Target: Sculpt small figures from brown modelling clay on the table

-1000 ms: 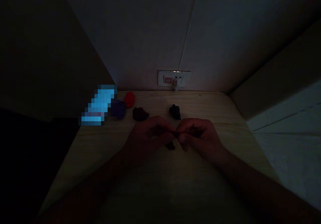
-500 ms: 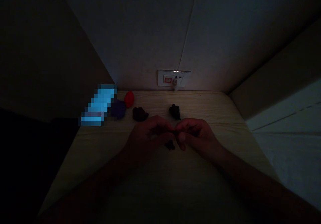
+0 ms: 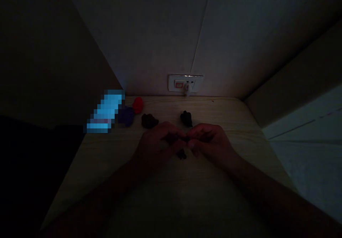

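Note:
Over the middle of the wooden table, my left hand (image 3: 159,143) and my right hand (image 3: 211,143) meet at the fingertips. Both are pinched closed around something small and dark that I cannot make out in the dim light. Below the fingertips, partly hidden by my left hand, a small black piece (image 3: 182,154) lies on the table. Just beyond my hands sits a larger black lump (image 3: 186,118), soft-looking like modelling clay. A dark brown lump (image 3: 149,121) rests behind my left hand.
To the left lie a purple lump (image 3: 126,116) and a red lump (image 3: 138,105). A lit, pixelated phone-like screen (image 3: 105,111) is beside them. At the back, the wall carries a socket plate (image 3: 173,83) with a plug in it. The wooden table (image 3: 229,110) meets this wall.
My fingertips have drawn slightly closer together, and my right hand's fingers have shifted a little. The lumps on the table stay where they were.

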A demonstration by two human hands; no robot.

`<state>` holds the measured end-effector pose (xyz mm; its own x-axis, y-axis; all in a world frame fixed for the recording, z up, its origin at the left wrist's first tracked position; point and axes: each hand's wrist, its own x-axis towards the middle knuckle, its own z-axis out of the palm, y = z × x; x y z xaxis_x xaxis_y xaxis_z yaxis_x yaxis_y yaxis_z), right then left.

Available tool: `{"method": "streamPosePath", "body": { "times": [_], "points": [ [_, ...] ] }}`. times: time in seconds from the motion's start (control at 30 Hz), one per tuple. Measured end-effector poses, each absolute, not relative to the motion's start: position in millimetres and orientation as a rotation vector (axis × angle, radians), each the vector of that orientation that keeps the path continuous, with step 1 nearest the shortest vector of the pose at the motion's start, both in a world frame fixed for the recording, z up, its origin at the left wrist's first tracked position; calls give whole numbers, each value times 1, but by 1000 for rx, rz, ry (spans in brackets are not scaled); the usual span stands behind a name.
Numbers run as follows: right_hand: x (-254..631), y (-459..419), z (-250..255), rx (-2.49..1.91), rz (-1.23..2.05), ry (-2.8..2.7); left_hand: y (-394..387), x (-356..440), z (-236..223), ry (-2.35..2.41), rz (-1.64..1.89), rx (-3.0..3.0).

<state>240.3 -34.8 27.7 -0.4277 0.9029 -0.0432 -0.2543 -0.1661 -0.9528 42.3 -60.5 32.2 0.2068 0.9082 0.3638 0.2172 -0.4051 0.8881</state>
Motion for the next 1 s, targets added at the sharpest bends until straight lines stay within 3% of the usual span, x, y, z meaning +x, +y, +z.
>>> {"method": "streamPosePath", "body": {
  "times": [1.0],
  "points": [
    [243, -36, 22, -735, 1733, -1240, -58, 39, 35, 1012, 1308, 2119]
  ]
}}
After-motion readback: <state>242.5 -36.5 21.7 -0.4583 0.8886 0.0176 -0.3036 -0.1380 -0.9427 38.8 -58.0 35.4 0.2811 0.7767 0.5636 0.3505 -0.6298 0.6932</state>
